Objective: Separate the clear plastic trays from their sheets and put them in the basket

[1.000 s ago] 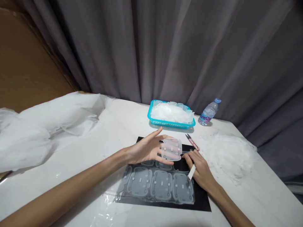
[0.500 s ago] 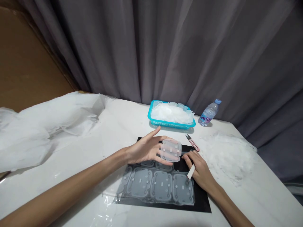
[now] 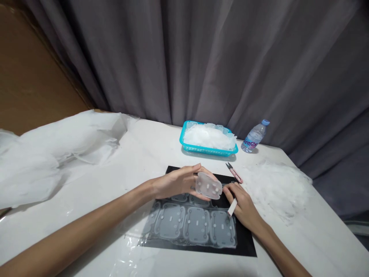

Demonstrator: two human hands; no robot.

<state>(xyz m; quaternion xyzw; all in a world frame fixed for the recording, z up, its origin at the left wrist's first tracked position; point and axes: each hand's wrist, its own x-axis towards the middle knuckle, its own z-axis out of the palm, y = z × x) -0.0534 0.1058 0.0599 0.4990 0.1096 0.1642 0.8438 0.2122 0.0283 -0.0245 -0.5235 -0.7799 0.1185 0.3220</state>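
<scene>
Crumpled wrap [image 3: 57,146] lies at nine o'clock of the mat [image 3: 248,246]. The left hand [image 3: 178,181] has dropped its thumb, which stood up a second ago, and now pinches the clear pad [image 3: 208,186] between thumb and fingers. The pad has tipped over and is held above the mat's twelve o'clock edge, free of the sheet [image 3: 196,225] of joined pads below. The basket [image 3: 207,148] sits beyond at twelve. The right hand [image 3: 242,204], at three o'clock of the pad, has barely moved, its fingers closed on a white strip [image 3: 232,207]. Snips [image 3: 234,173] lie at one o'clock and the bottle [image 3: 254,137] at two
</scene>
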